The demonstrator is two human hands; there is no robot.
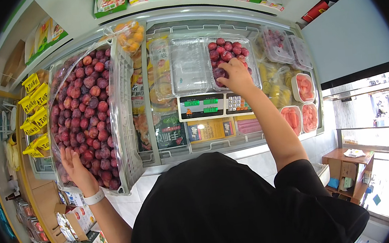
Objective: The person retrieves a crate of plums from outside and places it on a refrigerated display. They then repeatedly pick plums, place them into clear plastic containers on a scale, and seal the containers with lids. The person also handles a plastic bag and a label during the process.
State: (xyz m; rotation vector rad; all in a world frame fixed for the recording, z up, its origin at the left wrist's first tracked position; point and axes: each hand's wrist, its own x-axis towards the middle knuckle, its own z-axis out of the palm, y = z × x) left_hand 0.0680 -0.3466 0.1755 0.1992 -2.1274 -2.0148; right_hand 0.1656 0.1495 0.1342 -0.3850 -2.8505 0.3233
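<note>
My right hand [237, 77] is at the clear plastic clamshell box [255, 71], thumb and fingers around a dark plum [219, 72] at its near left. More red plums [226, 51] fill the box's far part. The box's clear lid [188, 66] lies folded out to the left. Under them is a white digital scale [202, 116] with its green display lit. My left hand [78, 169], a pale watch band on the wrist, holds nothing; its fingers are extended over the near left of a crate [126, 89] lined with clear film and heaped with plums [84, 111].
Scale and crate rest on a glass-topped chest freezer [169, 152]. To the right are clear boxes [278, 45], bagged yellow fruit [279, 85] and tubs of cut pink-red fruit [305, 88]. A bag of orange fruit [130, 36] touches the crate's far corner. Yellow-tagged packs [34, 119] stand left.
</note>
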